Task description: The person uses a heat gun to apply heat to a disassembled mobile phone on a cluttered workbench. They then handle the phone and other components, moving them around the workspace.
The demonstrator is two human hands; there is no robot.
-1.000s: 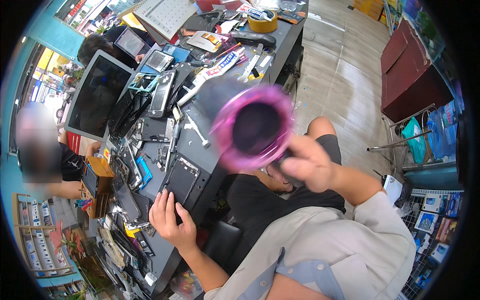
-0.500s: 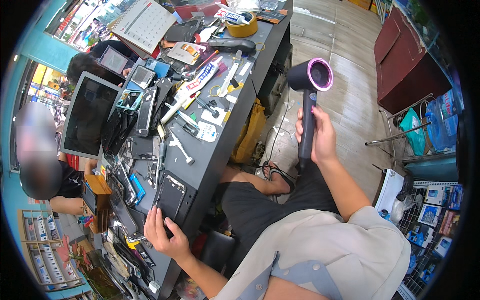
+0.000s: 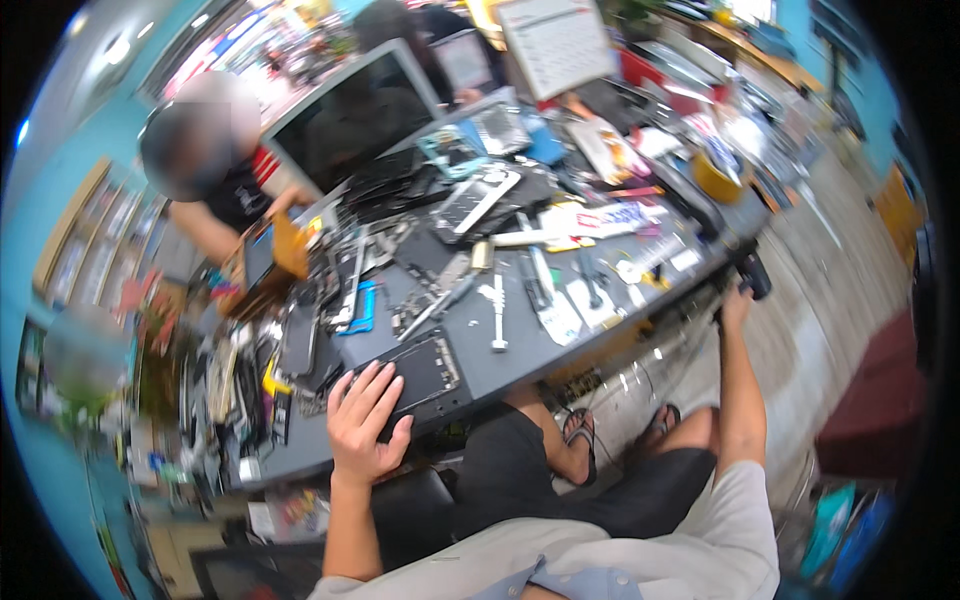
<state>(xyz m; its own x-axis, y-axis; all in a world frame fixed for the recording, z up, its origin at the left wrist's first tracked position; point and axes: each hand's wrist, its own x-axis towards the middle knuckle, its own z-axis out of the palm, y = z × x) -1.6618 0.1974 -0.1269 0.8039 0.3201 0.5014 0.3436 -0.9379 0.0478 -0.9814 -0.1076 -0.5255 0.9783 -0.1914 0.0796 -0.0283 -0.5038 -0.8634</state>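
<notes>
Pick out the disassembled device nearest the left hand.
The flat dark frame near the front edge of the desk, partly covered by the left hand; the other devices lie farther back or leftward.

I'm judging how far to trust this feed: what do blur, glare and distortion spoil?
Head view: blur softens much of the scene, the calendar included; the right hand and its dark hair dryer look soft, while the left hand reads more clearly; head view, upper left: the window is washed-out bright; head view, edges: fisheye distortion, with black corners.
</notes>
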